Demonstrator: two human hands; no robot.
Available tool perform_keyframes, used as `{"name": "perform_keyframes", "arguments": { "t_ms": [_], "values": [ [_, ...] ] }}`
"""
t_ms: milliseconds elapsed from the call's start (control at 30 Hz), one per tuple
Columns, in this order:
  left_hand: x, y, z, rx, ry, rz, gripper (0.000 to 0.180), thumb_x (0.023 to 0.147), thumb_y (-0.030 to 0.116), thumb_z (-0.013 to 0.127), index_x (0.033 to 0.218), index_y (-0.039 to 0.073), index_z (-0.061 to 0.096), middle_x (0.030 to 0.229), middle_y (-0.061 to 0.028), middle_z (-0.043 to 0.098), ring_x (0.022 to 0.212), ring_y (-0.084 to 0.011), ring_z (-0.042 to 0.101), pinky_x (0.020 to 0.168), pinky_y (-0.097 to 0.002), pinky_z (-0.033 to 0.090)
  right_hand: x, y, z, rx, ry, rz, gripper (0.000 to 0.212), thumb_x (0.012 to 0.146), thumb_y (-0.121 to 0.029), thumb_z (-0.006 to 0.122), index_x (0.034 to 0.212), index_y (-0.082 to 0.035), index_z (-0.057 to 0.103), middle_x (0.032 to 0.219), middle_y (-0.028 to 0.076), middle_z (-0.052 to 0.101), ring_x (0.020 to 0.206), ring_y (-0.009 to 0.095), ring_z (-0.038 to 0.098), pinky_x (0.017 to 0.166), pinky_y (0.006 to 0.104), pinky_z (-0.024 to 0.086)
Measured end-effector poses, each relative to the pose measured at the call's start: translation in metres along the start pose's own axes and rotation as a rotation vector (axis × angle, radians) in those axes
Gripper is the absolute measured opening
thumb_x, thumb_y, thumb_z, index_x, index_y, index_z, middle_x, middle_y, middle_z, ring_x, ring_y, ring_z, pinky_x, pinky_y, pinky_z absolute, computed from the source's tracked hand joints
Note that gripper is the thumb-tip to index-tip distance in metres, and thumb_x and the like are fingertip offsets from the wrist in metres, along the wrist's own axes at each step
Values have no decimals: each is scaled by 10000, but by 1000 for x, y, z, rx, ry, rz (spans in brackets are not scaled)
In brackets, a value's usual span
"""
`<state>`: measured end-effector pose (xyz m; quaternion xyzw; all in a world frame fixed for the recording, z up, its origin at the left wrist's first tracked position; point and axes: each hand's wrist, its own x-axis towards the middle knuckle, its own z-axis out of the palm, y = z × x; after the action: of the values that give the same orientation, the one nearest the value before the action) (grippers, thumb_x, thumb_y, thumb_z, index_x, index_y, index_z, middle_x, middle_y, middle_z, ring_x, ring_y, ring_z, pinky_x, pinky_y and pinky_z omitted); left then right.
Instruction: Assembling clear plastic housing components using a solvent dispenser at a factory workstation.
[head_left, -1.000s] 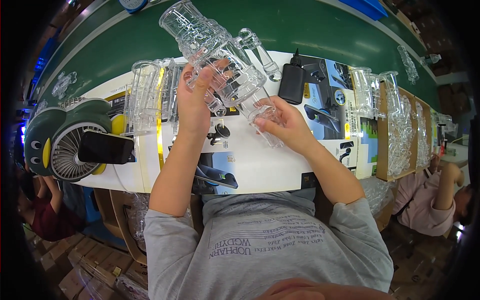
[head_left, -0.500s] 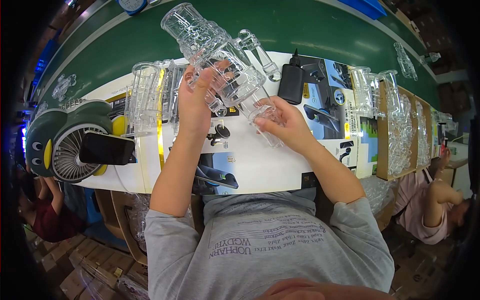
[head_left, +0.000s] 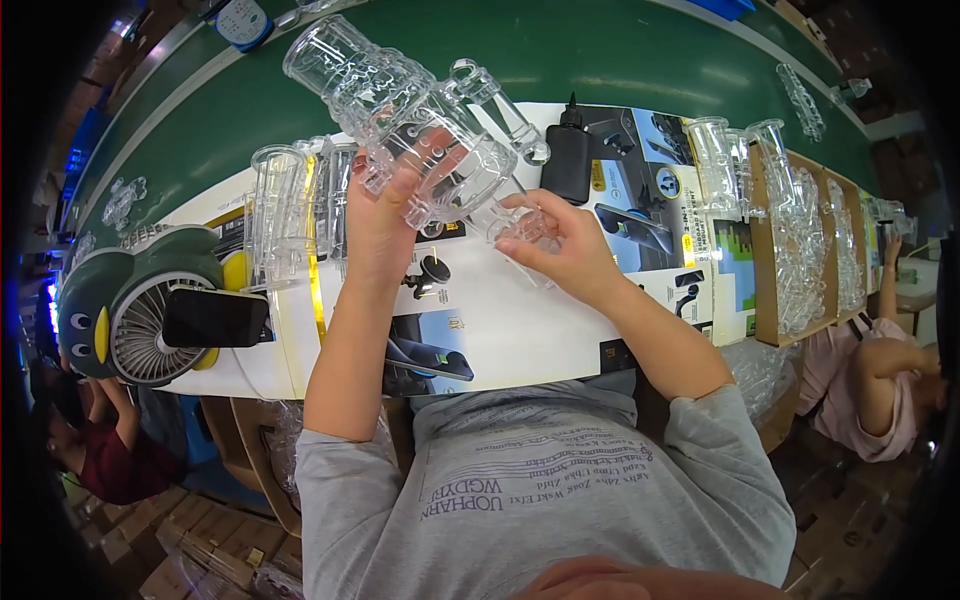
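My left hand is wrapped round the middle of a large clear tubular piece, which is tilted over the work surface. Its wide open mouth points to the upper left, and a thin side arm with a round knob sticks out along its right. At the lower right end, the fingers of my right hand pinch a narrower clear tube; how it joins the large piece I cannot tell. Just beyond my right hand stands a black bottle with a pointed nozzle.
Clear cylinders stand at left and right. A cardboard tray holds several clear parts. A penguin-shaped fan with a black phone against it sits at left. Printed card sheets cover the near green table. Other people sit at both sides.
The large clear piece has shifted slightly left in the view, still held by both hands. My right fingers have moved a little on the narrow tube. The whole view has shifted slightly.
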<state>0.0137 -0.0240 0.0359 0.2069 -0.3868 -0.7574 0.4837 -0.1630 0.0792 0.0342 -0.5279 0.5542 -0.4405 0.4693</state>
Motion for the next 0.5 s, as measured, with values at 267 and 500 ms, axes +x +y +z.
{"name": "perform_keyframes", "arguments": {
  "t_ms": [267,500],
  "values": [
    [-1,-4,-1,42,36,5,746,720,295,755,1264,-7,344,1148,-219,544,1060,-338,554,915,-445,464,0,1,-3,-22,-1,24,456,755,-161,716,1153,-27,540,783,44,652,714,67,590,677,202,433],
    [-3,-6,-2,88,61,-13,718,728,321,743,1243,3,357,1127,-218,560,1033,-314,575,893,-429,481,-1,5,-2,-21,45,-8,494,718,-302,752,1089,-26,582,759,73,649,636,96,589,627,224,462]
  ]
}}
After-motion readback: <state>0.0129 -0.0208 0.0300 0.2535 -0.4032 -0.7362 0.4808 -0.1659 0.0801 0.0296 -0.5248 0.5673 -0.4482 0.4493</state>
